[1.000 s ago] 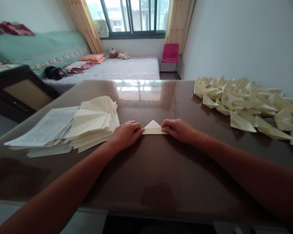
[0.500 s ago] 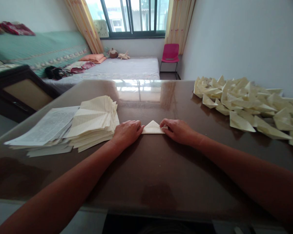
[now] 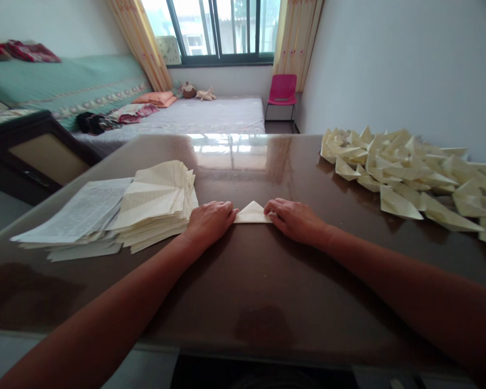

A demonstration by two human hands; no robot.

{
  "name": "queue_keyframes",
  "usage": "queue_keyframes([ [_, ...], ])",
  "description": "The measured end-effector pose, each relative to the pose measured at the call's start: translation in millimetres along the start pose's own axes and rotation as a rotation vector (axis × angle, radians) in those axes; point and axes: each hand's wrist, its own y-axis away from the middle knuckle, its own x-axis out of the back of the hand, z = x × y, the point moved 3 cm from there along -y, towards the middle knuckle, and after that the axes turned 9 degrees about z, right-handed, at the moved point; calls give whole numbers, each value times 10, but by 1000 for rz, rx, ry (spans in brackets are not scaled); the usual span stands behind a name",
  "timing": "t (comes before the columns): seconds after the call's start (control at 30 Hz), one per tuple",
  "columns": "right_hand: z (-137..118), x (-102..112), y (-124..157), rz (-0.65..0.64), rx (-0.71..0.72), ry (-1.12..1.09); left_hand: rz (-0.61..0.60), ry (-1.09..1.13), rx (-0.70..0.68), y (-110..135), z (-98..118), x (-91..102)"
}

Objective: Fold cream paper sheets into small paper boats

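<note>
A folded sheet of cream paper (image 3: 252, 213) lies flat on the brown table, its peak pointing away from me and a straight band along the near edge. My left hand (image 3: 211, 219) is closed on its left end, fingertips pressed down at the corner. At the opposite end my right hand (image 3: 292, 218) pinches the right corner between thumb and fingers. Both ends of the paper are partly hidden by the fingers.
Left of my left hand sits a thick stack of cream paper (image 3: 156, 202), overlapping printed white sheets (image 3: 79, 210). Many folded paper boats (image 3: 405, 162) are heaped at the right by the wall. Beyond the glossy table (image 3: 243, 292) are a bed (image 3: 218, 114) and a pink chair (image 3: 282, 91).
Hardly anything differs. Both hands stay at the two ends of the folded paper, with the right fingers shifted very slightly left, and the view has tilted a little.
</note>
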Motion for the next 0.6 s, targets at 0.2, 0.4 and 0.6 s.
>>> queue_keyframes([
  [0.2, -1, -7, -3, 17, 15, -2, 296, 7, -189, 97, 88, 111],
  [0.4, -17, 5, 0, 21, 6, 10, 274, 31, -545, 232, 305, 116],
  [0.6, -20, 15, -10, -2, -7, 11, 188, -33, -514, 246, 211, 108],
])
